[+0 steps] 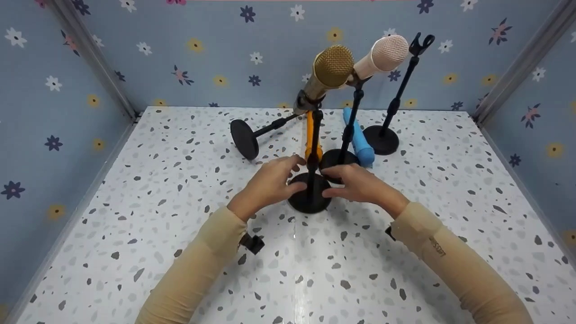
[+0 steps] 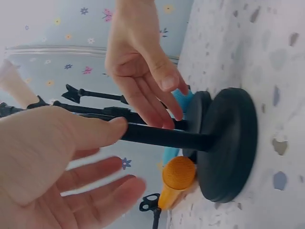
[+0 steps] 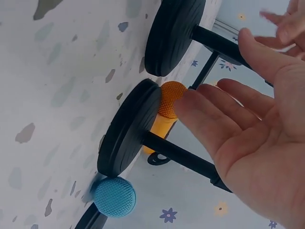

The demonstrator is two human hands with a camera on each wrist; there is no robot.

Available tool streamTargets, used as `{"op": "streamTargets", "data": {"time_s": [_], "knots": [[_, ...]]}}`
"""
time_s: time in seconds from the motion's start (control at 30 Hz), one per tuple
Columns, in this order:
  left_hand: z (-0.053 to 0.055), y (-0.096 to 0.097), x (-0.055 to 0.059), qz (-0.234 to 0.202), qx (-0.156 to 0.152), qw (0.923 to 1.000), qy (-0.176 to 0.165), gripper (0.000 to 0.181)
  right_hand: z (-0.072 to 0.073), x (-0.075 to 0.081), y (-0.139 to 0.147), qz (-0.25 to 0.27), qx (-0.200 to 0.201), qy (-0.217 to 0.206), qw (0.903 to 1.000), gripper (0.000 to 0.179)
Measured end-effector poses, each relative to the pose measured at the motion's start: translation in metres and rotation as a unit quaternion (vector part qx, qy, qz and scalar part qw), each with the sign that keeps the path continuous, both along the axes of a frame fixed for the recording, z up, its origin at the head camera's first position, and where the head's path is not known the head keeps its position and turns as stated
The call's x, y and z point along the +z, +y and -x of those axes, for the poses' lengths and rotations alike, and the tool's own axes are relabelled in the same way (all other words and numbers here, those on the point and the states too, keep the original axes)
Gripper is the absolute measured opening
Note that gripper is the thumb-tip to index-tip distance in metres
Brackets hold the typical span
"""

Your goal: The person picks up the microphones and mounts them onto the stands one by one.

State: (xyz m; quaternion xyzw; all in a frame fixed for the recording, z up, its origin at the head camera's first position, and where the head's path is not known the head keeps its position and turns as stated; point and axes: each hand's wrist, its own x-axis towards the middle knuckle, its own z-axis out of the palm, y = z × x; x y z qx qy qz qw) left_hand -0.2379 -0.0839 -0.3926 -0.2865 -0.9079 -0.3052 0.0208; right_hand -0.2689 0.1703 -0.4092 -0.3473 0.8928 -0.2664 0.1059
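We saw two hands set on either side of one slim upright, nearest us on the speckled bench point(image 1: 135, 216). The left hand point(image 1: 272, 180) had its fingers loosely spread and its thumb reaching inward; the right hand point(image 1: 360, 184) mirrored it, thumb and fingers well parted. Neither had hold of anything that we could make out; we could not tell whether a thumb brushed the metal.

The near stand point(image 1: 313, 146) rose between them, its long axis vertical and its round base flat under the thumbs. From the left hand it lay just to the right, from the right hand just to the left. We judged the left hand slightly nearer, since its thumb crossed in front of the pole in the left wrist view. At the top, the gold microphone point(image 1: 332, 72) leaned with its head up and to the right.

Just behind, we saw the orange microphone point(image 1: 309, 130) lying lengthwise away from us, and the second stand point(image 1: 349, 132) close by the right fingers, bearing the pale pink microphone point(image 1: 387, 54). The blue microphone point(image 1: 361, 144) lay beside that base. To the left, we saw the tilted stand point(image 1: 243, 139) on its base's edge; farther right, the bare stand point(image 1: 402, 90) stood upright, its clip vacant.
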Motion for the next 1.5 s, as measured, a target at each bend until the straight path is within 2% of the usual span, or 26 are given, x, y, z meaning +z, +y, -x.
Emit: {"op": "streamTargets", "data": {"time_s": [0.17, 0.33, 0.47, 0.6, 0.73, 1.0, 1.33, 1.5], "knots": [[-0.003, 0.005, -0.019, 0.045, -0.003, 0.9981, -0.042, 0.047, -0.002, -0.005, 0.002, -0.038, 0.016, 0.024, 0.9989, 0.059], [-0.005, 0.012, -0.035, 0.103, -0.001, 0.9942, -0.033, 0.052, -0.006, -0.011, -0.001, -0.066, 0.016, 0.04, 0.9969, 0.056], [-0.004, 0.016, -0.043, 0.133, 0.006, 0.9907, -0.029, 0.05, -0.008, -0.016, -0.006, -0.087, 0.021, 0.073, 0.9933, 0.046], [-0.002, 0.015, -0.043, 0.132, 0.017, 0.9906, -0.033, 0.047, -0.006, -0.02, -0.014, -0.089, 0.018, 0.099, 0.9909, 0.035], [-0.002, 0.014, -0.042, 0.132, 0.026, 0.9903, -0.035, 0.044, -0.005, -0.022, -0.018, -0.083, 0.016, 0.108, 0.9905, 0.032], [-0.002, 0.019, -0.041, 0.136, 0.021, 0.9896, -0.04, 0.042, -0.006, -0.022, -0.015, -0.069, 0.04, 0.139, 0.9872, 0.028], [-0.001, 0.015, -0.043, 0.135, 0.02, 0.9906, -0.007, 0.037, 0.0, -0.021, -0.021, -0.087, 0.041, 0.137, 0.986, 0.028], [0.003, 0.011, -0.04, 0.142, 0.036, 0.989, -0.022, 0.037, 0.004, -0.02, -0.031, -0.106, 0.039, 0.147, 0.9827, 0.024]]}}
